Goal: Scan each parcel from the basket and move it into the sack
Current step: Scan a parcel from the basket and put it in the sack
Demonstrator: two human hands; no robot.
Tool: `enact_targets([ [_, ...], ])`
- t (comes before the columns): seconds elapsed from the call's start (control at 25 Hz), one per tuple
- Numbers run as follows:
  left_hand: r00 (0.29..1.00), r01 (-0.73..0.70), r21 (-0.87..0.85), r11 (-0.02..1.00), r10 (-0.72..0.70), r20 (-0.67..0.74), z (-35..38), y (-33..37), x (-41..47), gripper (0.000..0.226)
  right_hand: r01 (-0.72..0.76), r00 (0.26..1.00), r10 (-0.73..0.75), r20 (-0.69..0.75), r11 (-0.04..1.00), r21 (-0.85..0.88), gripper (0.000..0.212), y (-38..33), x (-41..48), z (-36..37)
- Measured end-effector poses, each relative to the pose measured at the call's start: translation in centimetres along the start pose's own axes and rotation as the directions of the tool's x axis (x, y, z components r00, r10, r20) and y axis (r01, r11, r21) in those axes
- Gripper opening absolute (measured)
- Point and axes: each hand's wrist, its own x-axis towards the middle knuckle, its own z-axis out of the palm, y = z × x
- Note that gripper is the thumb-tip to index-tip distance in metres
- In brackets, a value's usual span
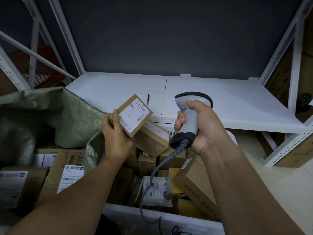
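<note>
The left hand pinches the parcel by its near-left end, thumb on the upward-facing label, long axis running away and rightward. The right hand grips the scanner, head pointing away. The sack lies left of the hands, the basket below them, and the white shelf and dark wall beyond.

A white shelf carries a sheet of paper and a pen.
</note>
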Motion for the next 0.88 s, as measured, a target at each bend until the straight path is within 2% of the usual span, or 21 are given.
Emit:
enact_targets([
  [0.12,0.995,0.097,-0.083,0.992,-0.098,-0.007,-1.0,1.0,-0.1,0.124,0.008,1.0,-0.007,0.011,0.998,-0.054,0.03,0.8,0.8,0.6],
  [0.2,0.978,0.206,-0.182,0.962,-0.208,0.005,-2.0,1.5,-0.1,0.127,0.036,0.999,-0.034,0.014,0.988,-0.149,0.023,1.4,1.1,1.0],
  [0.32,0.921,0.362,-0.398,0.843,-0.388,0.015,-4.1,2.1,0.2,0.125,0.153,0.987,-0.161,0.01,0.912,-0.381,0.014,2.6,1.2,2.0],
  [0.4,0.861,0.421,-0.571,0.705,-0.509,0.007,-5.9,2.3,0.3,0.118,0.219,0.973,-0.223,0.051,0.842,-0.493,0.009,3.7,1.3,3.0],
  [0.48,0.78,0.452,-0.74,0.499,-0.623,0.057,-7.0,3.0,0.2,0.11,0.27,0.961,-0.261,0.096,0.793,-0.546,0.008,4.5,1.4,3.5],
  [0.56,0.715,0.395,-0.862,0.318,-0.695,0.071,-8.3,2.6,0.3,0.105,0.299,0.953,-0.27,0.138,0.762,-0.574,0.008,5.5,1.6,4.6],
  [0.68,0.602,0.254,-0.962,0.099,-0.794,0.077,-10.1,0.4,1.1,0.099,0.313,0.95,-0.256,0.181,0.765,-0.562,0.01,6.9,2.0,5.8],
  [0.76,0.49,0.199,-0.979,-0.043,-0.861,0.138,-10.9,-1.7,1.7,0.113,0.306,0.952,-0.241,0.189,0.768,-0.563,0.009,7.5,2.3,6.4],
  [0.84,0.405,0.236,-0.967,-0.096,-0.895,0.188,-11.2,-3.6,1.7,0.127,0.296,0.955,-0.227,0.191,0.77,-0.566,0.008,8.0,2.4,6.7],
  [0.88,0.388,0.267,-0.958,-0.1,-0.899,0.202,-11.7,-3.9,1.5,0.123,0.294,0.955,-0.221,0.195,0.77,-0.566,0.008,8.2,2.5,6.8],
])
